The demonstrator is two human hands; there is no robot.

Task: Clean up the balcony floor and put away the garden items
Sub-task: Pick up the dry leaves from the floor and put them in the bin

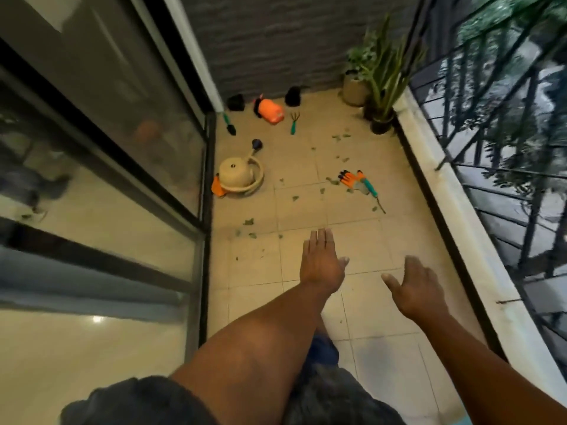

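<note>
1. Head view shows me the tiled balcony floor (pixel 362 250) with nothing put away yet; I judge the task barely begun.
2. My left hand (pixel 320 265) is stretched forward with straight fingers, holding nothing. My right hand (pixel 420 286) is spread loosely, also holding nothing. Both hang over bare tile, well short of every item.
3. Taking the upturned beige pot (pixel 237 176) by the sliding glass door (pixel 122 133) as my landmark: a coiled hose (pixel 259 179) wraps around it, its dark nozzle (pixel 256 144) just beyond.
4. Right of the pot, toward the railing (pixel 491 118), lie orange gloves (pixel 352 179) touching a teal-handled tool (pixel 369 188).
5. Beyond the pot, near the far wall, sit an orange container (pixel 270 110) on its side, a small hand rake (pixel 294 121), a trowel (pixel 228 124) and 2 dark pots (pixel 293 96).
6. Green leaf scraps (pixel 248 222) are scattered between the pot and the gloves, and nearer me.
7. Left to do, as I judge it: gather all the tools, then clear the leaves. The potted plants (pixel 380 72) in the far corner stand upright.
</note>
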